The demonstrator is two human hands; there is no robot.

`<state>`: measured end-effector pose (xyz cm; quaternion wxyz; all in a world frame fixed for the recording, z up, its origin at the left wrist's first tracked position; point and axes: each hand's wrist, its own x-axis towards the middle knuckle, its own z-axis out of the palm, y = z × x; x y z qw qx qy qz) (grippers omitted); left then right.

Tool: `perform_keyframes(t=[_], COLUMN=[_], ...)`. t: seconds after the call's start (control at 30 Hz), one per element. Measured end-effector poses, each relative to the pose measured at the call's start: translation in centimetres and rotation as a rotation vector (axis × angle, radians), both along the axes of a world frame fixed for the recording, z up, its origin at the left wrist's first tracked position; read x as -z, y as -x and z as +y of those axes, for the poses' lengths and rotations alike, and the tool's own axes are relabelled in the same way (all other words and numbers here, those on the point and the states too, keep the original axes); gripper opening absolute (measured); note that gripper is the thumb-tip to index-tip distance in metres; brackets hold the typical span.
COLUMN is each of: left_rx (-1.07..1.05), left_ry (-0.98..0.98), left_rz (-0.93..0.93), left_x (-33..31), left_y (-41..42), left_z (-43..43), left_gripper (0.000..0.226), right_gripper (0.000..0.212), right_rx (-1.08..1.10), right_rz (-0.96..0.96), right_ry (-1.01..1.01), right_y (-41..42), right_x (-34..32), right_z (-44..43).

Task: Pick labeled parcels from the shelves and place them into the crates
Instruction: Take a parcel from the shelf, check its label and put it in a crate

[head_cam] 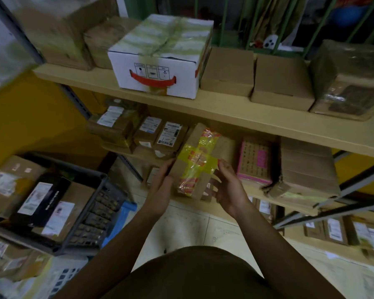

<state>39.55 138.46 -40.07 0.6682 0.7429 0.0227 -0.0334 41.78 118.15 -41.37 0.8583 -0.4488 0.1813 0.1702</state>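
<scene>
Item: taped brown parcel [200,162], gripped at both sides by the left hand [162,187] and right hand [229,189], held tilted at the middle shelf's [259,194] front edge, likely for carrying to the grey crate [95,212] nearby.

Top shelf [225,108] — white box [160,67], two plain brown cartons [227,70] beside it.

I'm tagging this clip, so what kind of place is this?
Probably a parcel stockroom or sorting room: wooden shelves packed with cardboard boxes, labeled parcels, and a dark crate holding more.
</scene>
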Motion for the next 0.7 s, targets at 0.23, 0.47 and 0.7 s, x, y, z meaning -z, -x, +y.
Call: perform_keyframes(t=[0.23,0.47,0.7], left_rx=[0.111,-0.031,0.015], left_ry=[0.012,-0.103,0.090], left_rz=[-0.057,-0.073,0.079], left_x=[-1.3,-1.2,-1.5], left_y=[-0.4,-1.7,-1.7], left_z=[1.5,3.9,5.6], left_gripper=[0.047,0.029,0.027], right_gripper=[0.074,0.023,0.022], right_rx=[0.030,0.068,0.092], right_rz=[0.016,-0.023,-0.037], right_ry=[0.113,0.136,0.195], right_y=[-0.1,-0.4,0.0], right_x=[-0.2,-1.3,-1.7], right_z=[1.2,3.4,5.8])
